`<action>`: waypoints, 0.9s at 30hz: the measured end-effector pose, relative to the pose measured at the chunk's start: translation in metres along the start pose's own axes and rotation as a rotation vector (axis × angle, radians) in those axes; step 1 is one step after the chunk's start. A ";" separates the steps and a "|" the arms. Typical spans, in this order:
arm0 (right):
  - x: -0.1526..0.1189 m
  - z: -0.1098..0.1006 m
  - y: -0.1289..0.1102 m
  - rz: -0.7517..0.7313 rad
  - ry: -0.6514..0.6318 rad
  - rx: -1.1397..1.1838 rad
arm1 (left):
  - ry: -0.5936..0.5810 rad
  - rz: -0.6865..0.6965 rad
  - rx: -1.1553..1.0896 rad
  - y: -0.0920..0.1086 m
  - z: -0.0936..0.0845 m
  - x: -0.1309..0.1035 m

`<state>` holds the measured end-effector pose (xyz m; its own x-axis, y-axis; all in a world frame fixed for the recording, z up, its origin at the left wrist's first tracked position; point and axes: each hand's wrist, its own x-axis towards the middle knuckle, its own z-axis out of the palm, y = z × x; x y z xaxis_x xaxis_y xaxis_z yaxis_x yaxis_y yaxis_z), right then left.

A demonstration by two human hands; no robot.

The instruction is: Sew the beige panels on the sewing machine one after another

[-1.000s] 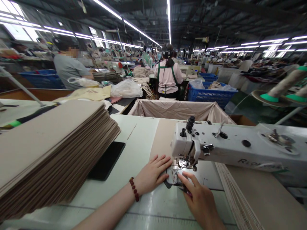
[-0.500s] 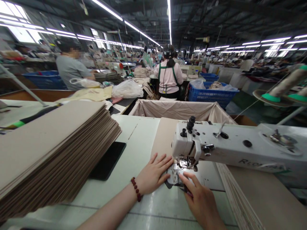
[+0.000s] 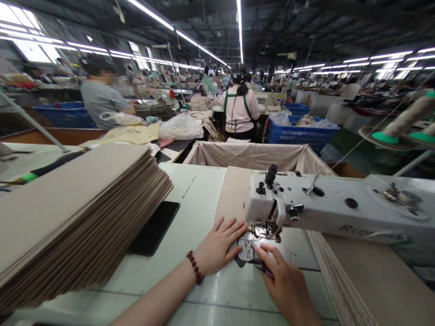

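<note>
My left hand (image 3: 222,244) lies flat with spread fingers on the near end of a beige panel (image 3: 234,192), left of the needle area. The panel runs back beside the head of a white sewing machine (image 3: 261,203). My right hand (image 3: 283,276) is at the front of the metal plate (image 3: 247,249), below the presser foot (image 3: 263,232). Its fingers are curled round a small dark tool (image 3: 265,270), mostly hidden by the hand; the index fingertip is near the plate.
A tall stack of beige panels (image 3: 84,199) stands at the left, with a black phone (image 3: 156,228) beside it. More panels (image 3: 374,276) lie right, under the machine arm. Behind the table is a cloth-lined bin (image 3: 248,154). Two people sit further off.
</note>
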<state>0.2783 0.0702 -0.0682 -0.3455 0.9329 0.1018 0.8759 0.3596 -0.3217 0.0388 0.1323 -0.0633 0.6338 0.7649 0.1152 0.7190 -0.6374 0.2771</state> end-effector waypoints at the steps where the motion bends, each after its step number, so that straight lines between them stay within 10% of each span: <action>1: 0.000 0.000 0.000 -0.001 0.001 0.002 | 0.003 0.001 -0.001 0.000 -0.001 0.000; 18: -0.003 0.008 0.000 0.023 0.060 0.012 | 0.122 -0.024 0.034 0.000 0.005 -0.002; 27: -0.005 -0.003 -0.003 0.008 0.064 0.057 | 0.322 -0.420 0.150 0.013 0.008 -0.027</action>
<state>0.2787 0.0650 -0.0647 -0.3145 0.9360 0.1581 0.8575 0.3516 -0.3756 0.0336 0.1027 -0.0705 0.1808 0.9313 0.3161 0.9391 -0.2590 0.2258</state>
